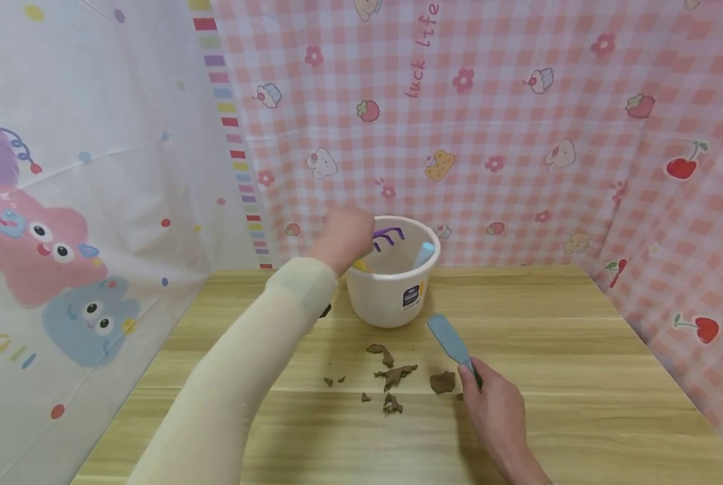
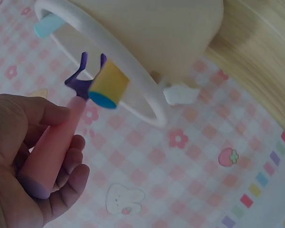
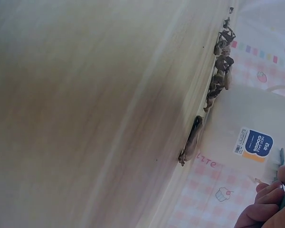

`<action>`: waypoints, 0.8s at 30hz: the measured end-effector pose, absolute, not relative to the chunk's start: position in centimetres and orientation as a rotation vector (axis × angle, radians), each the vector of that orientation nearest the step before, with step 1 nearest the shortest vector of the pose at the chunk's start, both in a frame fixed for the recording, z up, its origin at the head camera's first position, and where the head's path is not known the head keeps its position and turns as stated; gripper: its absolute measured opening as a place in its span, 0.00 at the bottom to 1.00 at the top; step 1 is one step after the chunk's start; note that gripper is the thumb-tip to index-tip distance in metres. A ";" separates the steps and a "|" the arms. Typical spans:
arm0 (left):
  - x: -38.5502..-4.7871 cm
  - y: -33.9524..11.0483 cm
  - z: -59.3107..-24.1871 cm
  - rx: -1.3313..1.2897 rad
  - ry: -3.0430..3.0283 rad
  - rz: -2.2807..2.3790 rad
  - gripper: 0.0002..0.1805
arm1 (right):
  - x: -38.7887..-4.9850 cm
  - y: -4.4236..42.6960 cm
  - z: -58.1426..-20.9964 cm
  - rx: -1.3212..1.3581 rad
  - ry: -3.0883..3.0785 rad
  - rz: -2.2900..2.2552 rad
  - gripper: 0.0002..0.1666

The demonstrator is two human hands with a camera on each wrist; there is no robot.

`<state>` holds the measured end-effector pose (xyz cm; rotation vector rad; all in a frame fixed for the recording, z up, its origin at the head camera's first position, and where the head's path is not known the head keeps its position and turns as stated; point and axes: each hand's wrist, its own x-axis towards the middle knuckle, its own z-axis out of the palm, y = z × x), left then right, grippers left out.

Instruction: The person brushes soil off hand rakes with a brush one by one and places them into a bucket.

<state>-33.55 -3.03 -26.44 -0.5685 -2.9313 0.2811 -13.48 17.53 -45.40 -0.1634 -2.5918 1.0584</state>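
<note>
My left hand (image 1: pixel 345 236) is over the left rim of a white bucket (image 1: pixel 386 301). In the left wrist view it grips the pink handle of a small toy rake (image 2: pixel 57 142), whose purple tines point into the bucket's mouth. Beside the tines a yellow handle with a blue end (image 2: pixel 109 86) sticks out of the bucket. A light blue handle (image 1: pixel 424 254) leans inside the opposite wall. My right hand (image 1: pixel 497 411) holds a blue-grey spatula (image 1: pixel 449 337) above the table, its flat blade tilted up toward the bucket.
Torn brown pieces (image 1: pixel 396 375) lie scattered on the wooden table (image 1: pixel 579 377) in front of the bucket, with a larger brown piece (image 1: pixel 442 382) near my right hand. A small dark thing (image 1: pixel 325 310) is partly hidden behind my left sleeve. Patterned cloth (image 1: pixel 489 135) hangs around the table.
</note>
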 end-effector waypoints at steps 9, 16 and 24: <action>-33.0 0.1 -27.6 -0.581 -2.910 0.515 0.08 | -13.5 17.6 -45.5 -0.171 -2.602 1.051 0.15; -33.4 0.9 -29.5 -0.583 -2.928 0.382 0.06 | -13.6 17.7 -45.6 -0.185 -2.599 1.041 0.15; -33.7 1.0 -30.8 -0.597 -2.954 0.274 0.10 | -13.6 17.9 -45.5 -0.206 -2.617 1.048 0.16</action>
